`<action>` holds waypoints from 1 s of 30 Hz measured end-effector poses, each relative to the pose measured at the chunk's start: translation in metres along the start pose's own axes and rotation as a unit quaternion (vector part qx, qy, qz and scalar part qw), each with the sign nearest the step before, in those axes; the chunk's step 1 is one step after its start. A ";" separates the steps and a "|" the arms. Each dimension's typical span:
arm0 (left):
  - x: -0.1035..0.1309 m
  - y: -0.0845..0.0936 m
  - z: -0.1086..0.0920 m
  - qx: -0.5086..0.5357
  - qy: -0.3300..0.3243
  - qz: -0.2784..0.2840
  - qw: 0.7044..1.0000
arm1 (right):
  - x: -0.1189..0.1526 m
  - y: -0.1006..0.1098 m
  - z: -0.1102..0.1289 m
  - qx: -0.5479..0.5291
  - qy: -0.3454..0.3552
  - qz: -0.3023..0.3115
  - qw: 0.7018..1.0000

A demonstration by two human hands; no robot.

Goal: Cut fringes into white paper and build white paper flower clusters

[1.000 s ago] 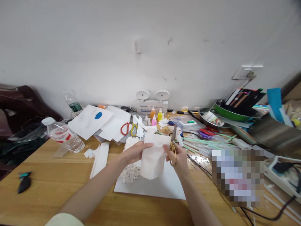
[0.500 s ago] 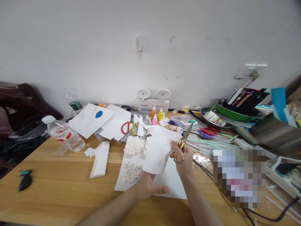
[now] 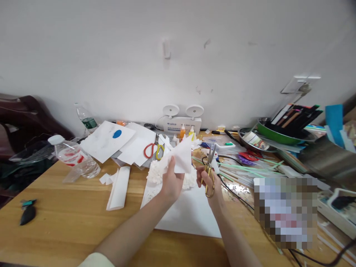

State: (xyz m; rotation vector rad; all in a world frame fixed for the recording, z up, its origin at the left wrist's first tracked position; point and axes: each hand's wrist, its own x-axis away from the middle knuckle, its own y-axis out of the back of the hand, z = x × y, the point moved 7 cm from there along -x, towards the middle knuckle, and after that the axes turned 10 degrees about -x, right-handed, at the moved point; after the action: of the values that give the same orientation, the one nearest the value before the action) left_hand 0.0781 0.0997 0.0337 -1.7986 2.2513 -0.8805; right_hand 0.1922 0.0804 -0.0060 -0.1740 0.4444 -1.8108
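Observation:
My left hand (image 3: 172, 182) pinches a piece of white paper (image 3: 179, 157), thumb on its front and the fingers behind. To its right, my right hand (image 3: 210, 185) is closed around the gold handles of a pair of scissors (image 3: 210, 168). Their blades point up and are slightly apart, and they do not touch the paper. Beneath the hands a large white sheet (image 3: 191, 217) lies on the table. White crumbly clumps (image 3: 154, 174) rest on that sheet, partly hidden by the held paper and my left hand.
Folded white paper (image 3: 119, 189) and a water bottle (image 3: 76, 157) stand out at the left. Red-handled scissors (image 3: 149, 150) and paint bottles (image 3: 183, 131) are behind. Straws (image 3: 236, 176), a black cable (image 3: 241, 202) and a green pan (image 3: 278, 137) occupy the right.
My left hand has risen and now grips the paper from below, turned and held higher. My right hand has let go of the paper and moved slightly left and down with the scissors, whose blades have parted.

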 end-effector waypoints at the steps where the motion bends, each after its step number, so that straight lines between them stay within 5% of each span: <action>1: -0.002 -0.003 -0.014 0.024 -0.063 0.003 0.998 | 0.001 -0.004 -0.001 0.009 0.003 0.021 1.000; 3: -0.003 -0.006 -0.032 0.047 -0.148 0.013 0.988 | 0.004 -0.013 -0.004 0.022 0.005 0.059 0.998; 7: -0.008 -0.002 -0.039 0.068 -0.166 -0.011 0.984 | 0.011 -0.025 -0.011 0.055 -0.011 0.112 0.992; 17: -0.016 -0.001 -0.032 0.186 -0.114 0.011 0.976 | 0.027 -0.042 -0.010 0.141 -0.036 0.146 0.979; 23: -0.019 0.002 -0.035 0.200 -0.130 0.003 0.971 | 0.030 -0.044 -0.010 0.154 -0.044 0.137 0.978; 30: -0.021 -0.003 -0.020 0.189 -0.072 0.009 0.979 | 0.028 -0.041 -0.009 0.186 -0.037 0.116 0.975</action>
State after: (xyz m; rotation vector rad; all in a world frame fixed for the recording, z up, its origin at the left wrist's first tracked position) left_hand 0.0780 0.1262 0.0466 -1.6085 1.8584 -1.0528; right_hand 0.1447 0.0652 -0.0014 0.0689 0.0635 -1.6187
